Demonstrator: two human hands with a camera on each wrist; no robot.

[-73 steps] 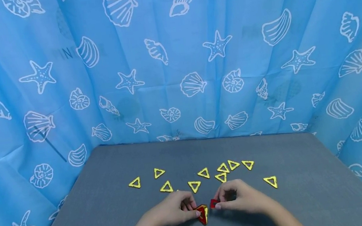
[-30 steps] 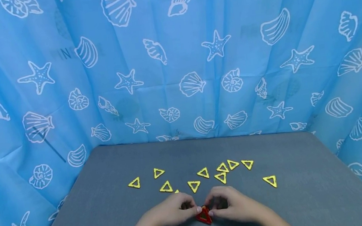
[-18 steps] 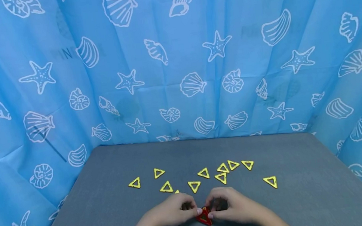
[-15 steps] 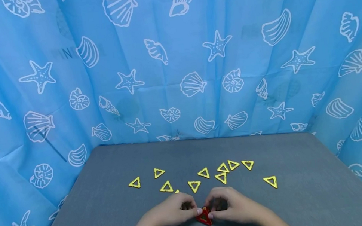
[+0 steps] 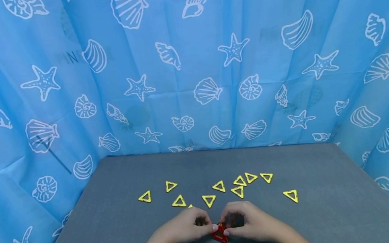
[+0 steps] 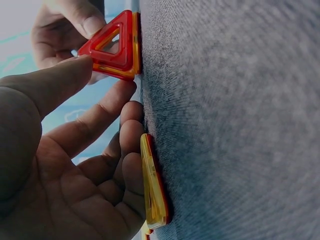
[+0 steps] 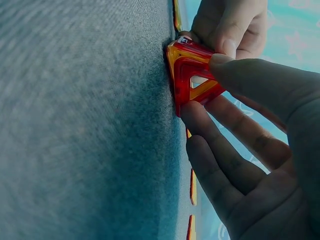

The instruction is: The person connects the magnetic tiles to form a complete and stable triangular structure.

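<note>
Red and yellow triangular magnetic tiles stand joined as a small pyramid (image 6: 128, 42) on the grey table, between both hands at the front middle. My left hand (image 5: 187, 226) pinches its upper left side, thumb on the red face and index finger low beside the edge. From the other side my right hand (image 5: 250, 221) pinches it, thumb near the tip and fingers at the lower edge, as the right wrist view shows. In the left wrist view a yellow triangle tile (image 6: 155, 190) lies beside the left hand's curled lower fingers; the head view shows only its tip.
Several yellow triangle tiles lie flat beyond the hands, among them one at far left (image 5: 145, 200), one straight ahead (image 5: 210, 205) and one at right (image 5: 295, 196). A blue shell-print curtain (image 5: 193, 109) hangs round the table's (image 5: 118, 212) back and sides.
Since the oldest frame, my right hand has moved left, bringing its red tile against the tiles in my left hand. During the last half second both hands stay nearly still.
</note>
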